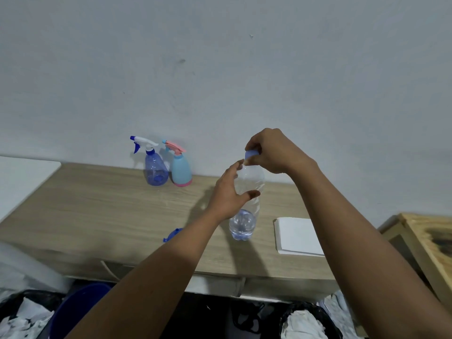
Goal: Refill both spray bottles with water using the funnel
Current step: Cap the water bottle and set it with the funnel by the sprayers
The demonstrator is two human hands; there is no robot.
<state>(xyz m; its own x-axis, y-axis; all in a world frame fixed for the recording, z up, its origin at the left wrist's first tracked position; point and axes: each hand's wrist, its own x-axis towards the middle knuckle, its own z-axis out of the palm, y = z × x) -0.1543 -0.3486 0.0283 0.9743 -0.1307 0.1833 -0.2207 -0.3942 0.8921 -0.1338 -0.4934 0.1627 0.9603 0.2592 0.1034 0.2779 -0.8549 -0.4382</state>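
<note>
— Far left, against the wall?
— Two spray bottles, clear blue point(156, 171) touching pale blue point(181, 168), upright on tabletop point(97, 211).
— Nearer?
— Blue funnel point(172, 235), mostly hidden behind forearm.
— Middle?
— Left hand point(230, 192) wrapped around upright water bottle point(244, 211).
— Right?
— Right hand point(271, 152) pinching blue cap point(250, 154) just above the bottle's neck.

spray bottles: 2 point(156, 168) point(180, 167) | water bottle: 1 point(247, 206) | cap: 1 point(251, 154) | hands: 2 point(228, 194) point(274, 150) | white pad: 1 point(298, 236)
</note>
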